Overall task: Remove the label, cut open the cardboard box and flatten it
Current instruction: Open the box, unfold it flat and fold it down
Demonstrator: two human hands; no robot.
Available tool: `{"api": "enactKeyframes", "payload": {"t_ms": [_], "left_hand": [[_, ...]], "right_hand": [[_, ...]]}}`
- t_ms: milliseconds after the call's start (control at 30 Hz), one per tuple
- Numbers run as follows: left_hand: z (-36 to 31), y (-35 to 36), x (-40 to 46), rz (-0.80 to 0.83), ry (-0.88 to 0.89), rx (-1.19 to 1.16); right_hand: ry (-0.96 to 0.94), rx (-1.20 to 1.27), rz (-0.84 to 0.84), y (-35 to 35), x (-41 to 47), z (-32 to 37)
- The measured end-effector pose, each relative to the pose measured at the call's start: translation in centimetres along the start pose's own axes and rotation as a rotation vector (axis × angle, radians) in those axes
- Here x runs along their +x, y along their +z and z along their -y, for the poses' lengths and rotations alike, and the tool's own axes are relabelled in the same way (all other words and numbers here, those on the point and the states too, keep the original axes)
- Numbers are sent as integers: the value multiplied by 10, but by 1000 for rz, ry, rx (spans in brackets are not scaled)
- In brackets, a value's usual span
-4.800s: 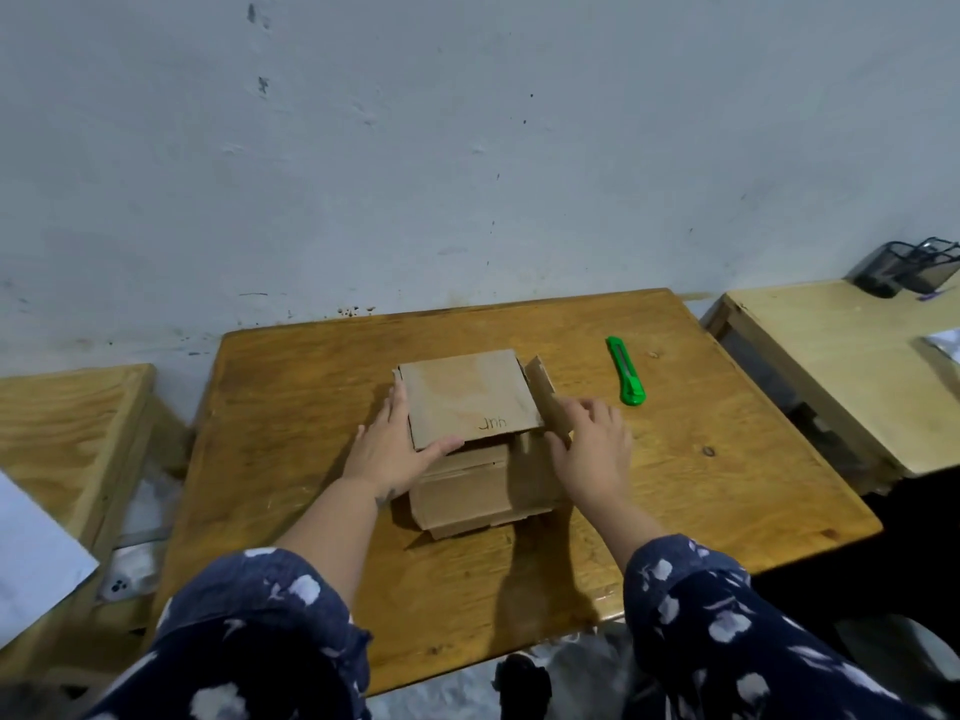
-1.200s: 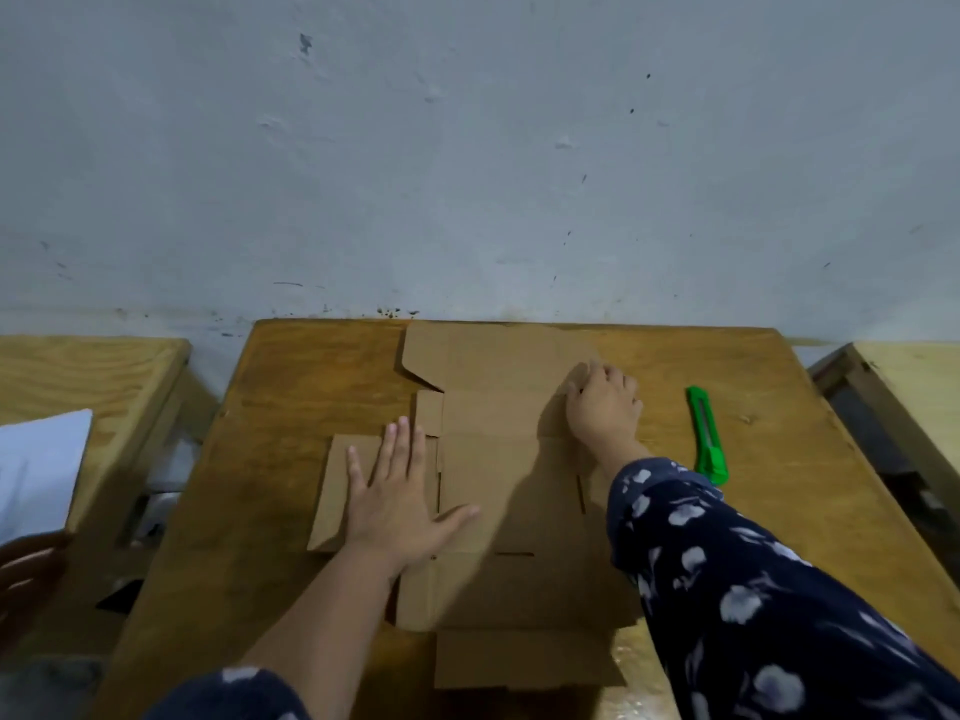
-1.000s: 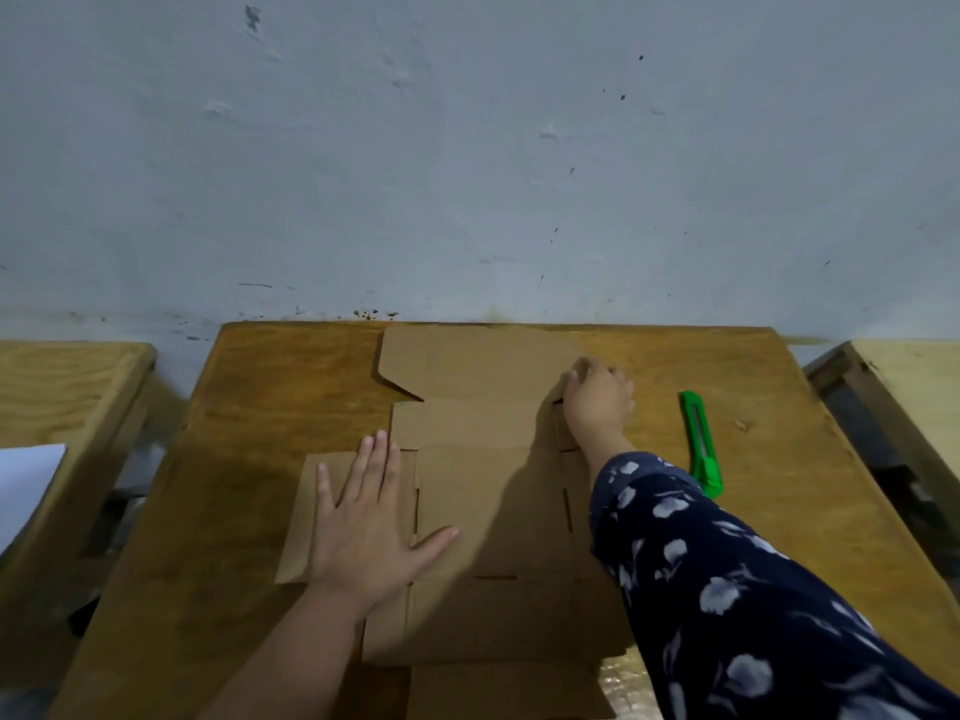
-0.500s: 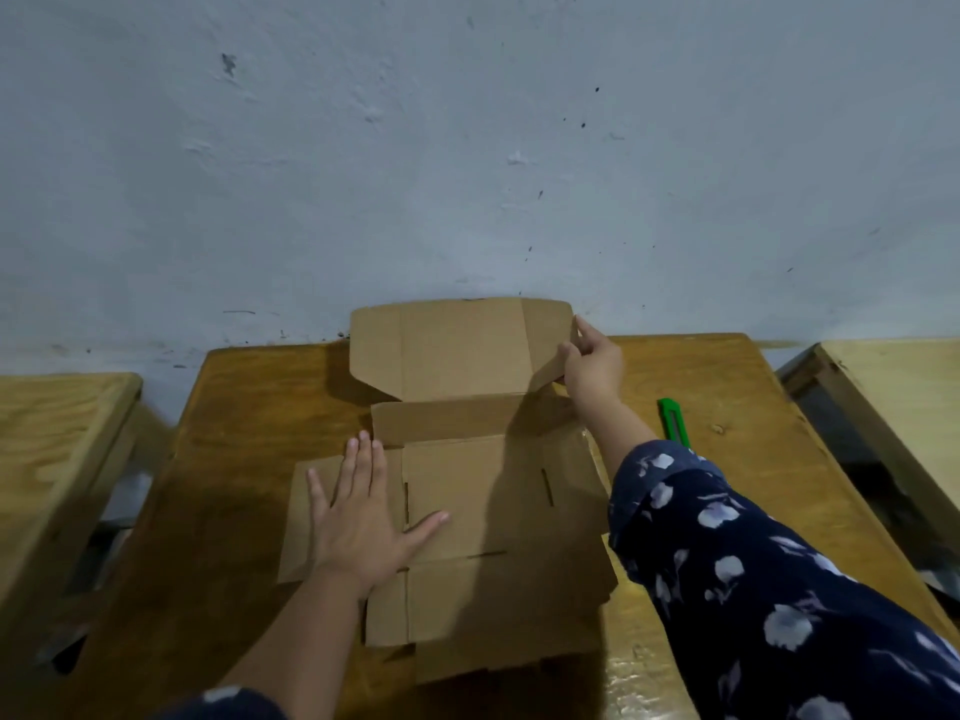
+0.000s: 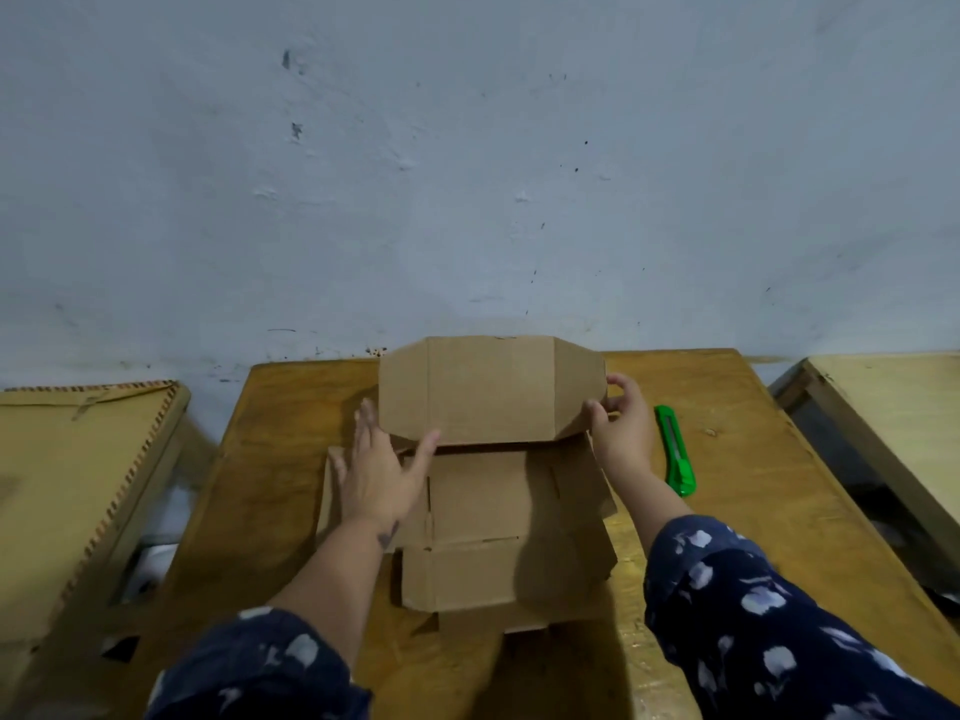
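Note:
The brown cardboard box point(image 5: 483, 517) lies unfolded on the wooden table point(image 5: 769, 491), its far panel raised upright and tilting toward me. My right hand point(image 5: 621, 433) pinches the right edge of that raised panel. My left hand point(image 5: 379, 475) rests with fingers spread on the left part of the flat cardboard, its thumb at the fold under the raised panel. A green utility knife point(image 5: 675, 449) lies on the table just right of my right hand. No label is visible.
A grey-white wall point(image 5: 467, 174) stands right behind the table. A second wooden table point(image 5: 893, 428) is at the right and a wooden surface point(image 5: 67, 491) with a notched edge at the left, each across a gap.
The box went from a closed shape to a flat sheet. Over the last second my right hand lifted the far panel off the table and swung it upright toward me; the left hand stayed pressing down.

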State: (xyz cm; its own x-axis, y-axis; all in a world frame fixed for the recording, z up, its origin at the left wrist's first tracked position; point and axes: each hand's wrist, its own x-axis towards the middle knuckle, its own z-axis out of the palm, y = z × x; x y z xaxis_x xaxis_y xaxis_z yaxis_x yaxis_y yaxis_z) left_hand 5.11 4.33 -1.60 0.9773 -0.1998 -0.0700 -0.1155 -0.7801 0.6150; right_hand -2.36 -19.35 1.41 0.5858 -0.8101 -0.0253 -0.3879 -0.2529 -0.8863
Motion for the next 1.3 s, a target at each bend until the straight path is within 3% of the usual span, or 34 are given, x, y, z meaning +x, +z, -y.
{"api": "enactKeyframes", "payload": {"t_ms": [100,267,533,700,967,1100,1300], "left_hand": [[-18,-23,10,-172,48,-194],[-41,-36,27,-153,362,-49],[-30,-33,10,-258,382,-67],[-24,-39,-5,-245,437,-44],[-19,-39,-26,161,331,-84],[-6,-31,-45,444,256,70],[9,-17,-70,518,375,432]], "right_hand": [[11,-6,6,-5,-10,-2],[26,-71,52,-17,-22,-5],[-233,-157,162,-31,-32,36],[-279,-307,260,-36,-40,43],[-380,-319,255,-55,-84,-1],[-489,-440,263,-66,-107,-25],[-738,-609,322,-77,-122,-58]]}}
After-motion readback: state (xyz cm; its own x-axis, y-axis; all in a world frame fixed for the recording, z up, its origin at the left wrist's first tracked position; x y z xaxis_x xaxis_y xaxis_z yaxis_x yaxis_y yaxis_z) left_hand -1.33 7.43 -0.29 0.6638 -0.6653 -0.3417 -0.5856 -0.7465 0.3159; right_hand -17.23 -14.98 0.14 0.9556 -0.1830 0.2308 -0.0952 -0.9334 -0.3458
